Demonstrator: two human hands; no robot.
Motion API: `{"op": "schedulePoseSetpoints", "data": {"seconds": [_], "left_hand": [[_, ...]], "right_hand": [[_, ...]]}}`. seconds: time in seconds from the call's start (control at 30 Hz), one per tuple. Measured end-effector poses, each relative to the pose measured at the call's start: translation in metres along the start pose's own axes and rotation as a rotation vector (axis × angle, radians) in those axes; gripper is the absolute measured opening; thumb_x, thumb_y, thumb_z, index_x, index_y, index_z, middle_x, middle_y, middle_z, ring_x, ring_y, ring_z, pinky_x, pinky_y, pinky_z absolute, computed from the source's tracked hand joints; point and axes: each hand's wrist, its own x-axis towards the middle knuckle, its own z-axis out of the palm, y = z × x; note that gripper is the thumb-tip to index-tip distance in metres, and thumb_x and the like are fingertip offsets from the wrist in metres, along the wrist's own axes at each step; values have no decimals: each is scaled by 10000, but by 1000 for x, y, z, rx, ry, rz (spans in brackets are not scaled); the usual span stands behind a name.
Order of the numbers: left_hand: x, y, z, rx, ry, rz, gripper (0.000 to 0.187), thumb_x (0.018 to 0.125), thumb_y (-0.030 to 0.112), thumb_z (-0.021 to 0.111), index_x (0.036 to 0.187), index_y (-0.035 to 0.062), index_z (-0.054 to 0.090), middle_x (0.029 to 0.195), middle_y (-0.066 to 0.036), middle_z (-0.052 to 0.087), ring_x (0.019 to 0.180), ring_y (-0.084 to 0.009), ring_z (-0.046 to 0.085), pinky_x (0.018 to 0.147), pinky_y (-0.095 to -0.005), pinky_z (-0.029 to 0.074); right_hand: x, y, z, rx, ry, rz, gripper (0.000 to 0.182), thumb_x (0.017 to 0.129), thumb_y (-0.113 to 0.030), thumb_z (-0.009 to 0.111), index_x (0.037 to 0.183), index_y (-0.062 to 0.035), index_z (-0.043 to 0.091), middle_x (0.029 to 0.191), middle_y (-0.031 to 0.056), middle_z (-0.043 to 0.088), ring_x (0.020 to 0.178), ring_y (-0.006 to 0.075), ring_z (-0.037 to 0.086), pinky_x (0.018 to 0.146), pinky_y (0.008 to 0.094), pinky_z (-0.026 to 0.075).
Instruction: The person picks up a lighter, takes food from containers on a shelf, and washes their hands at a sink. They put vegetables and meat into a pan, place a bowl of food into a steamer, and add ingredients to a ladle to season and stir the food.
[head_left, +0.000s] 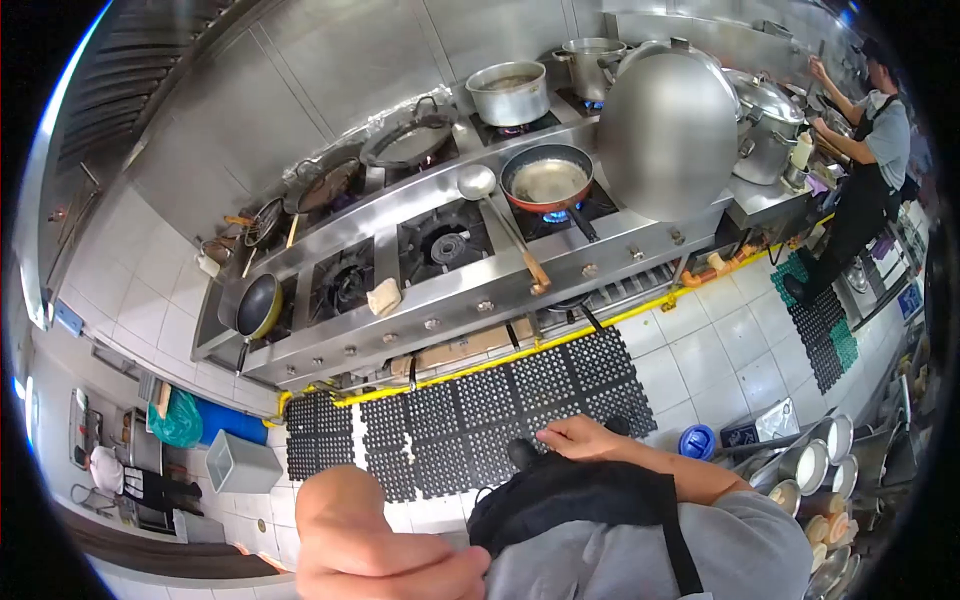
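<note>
Very near the camera at the bottom, my left hand (405,570) is raised in front of my body, its fingers curled together. The inside of that hand is hidden. My right hand (578,437) hangs low by my apron (570,500), loosely closed with nothing showing in it. Both are apart from the stove (465,295). On a lit burner stands a frying pan (548,182) with pale liquid in it. A long-handled ladle (500,215) lies beside the pan, its wooden handle over the stove's front edge. A folded cloth (384,297) rests on the front ledge.
Large pots (508,95) stand at the back. A yellow-sided pan (259,307) sits at the stove's left end. Black mats (480,400) cover the floor. Containers (810,465) line the lower right. Co-workers (870,150) stand at far right and lower left. One area is blurred.
</note>
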Motion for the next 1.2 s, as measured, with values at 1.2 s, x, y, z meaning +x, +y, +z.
{"op": "schedulePoseSetpoints", "data": {"seconds": [1.2], "left_hand": [[2,-10,16,-395,-87,-167,107,774,74,686,791,-8,618,693,-118,623,632,-253,655,518,-318,531]], "right_hand": [[-8,0,1,1,12,-34,414,1003,-384,485,909,-16,648,862,230,649,808,393,635,730,434,480]]}}
